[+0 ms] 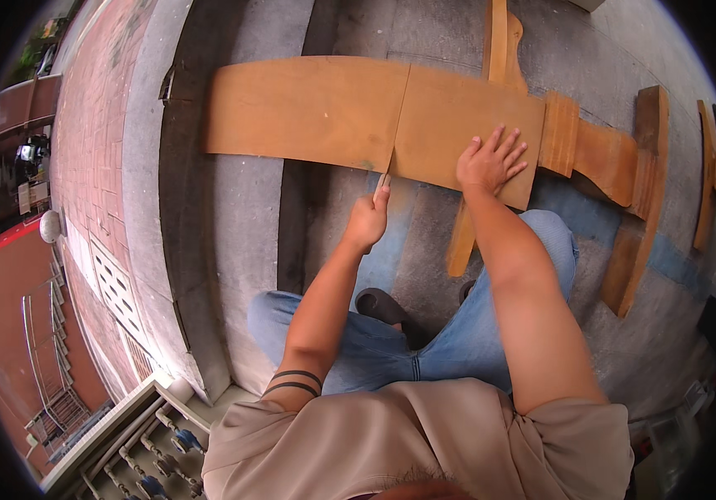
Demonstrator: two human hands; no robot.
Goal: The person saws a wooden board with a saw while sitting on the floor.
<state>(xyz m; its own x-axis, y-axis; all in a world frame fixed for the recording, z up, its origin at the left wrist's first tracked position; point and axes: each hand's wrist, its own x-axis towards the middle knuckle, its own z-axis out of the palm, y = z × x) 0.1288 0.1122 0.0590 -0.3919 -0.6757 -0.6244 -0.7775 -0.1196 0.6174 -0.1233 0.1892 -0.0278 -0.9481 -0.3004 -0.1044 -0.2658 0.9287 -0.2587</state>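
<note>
Here, a brown board (308,108) lies before you over a wooden bar (460,242).
Your left hand (368,220) clasps a slim tool (384,180) at the board's near edge; your right hand (491,167) rests flat on its right part, spread wide.

Two hands (366,220) (492,164), one tool (383,180) — two panel sections (308,112) (458,121)
</note>
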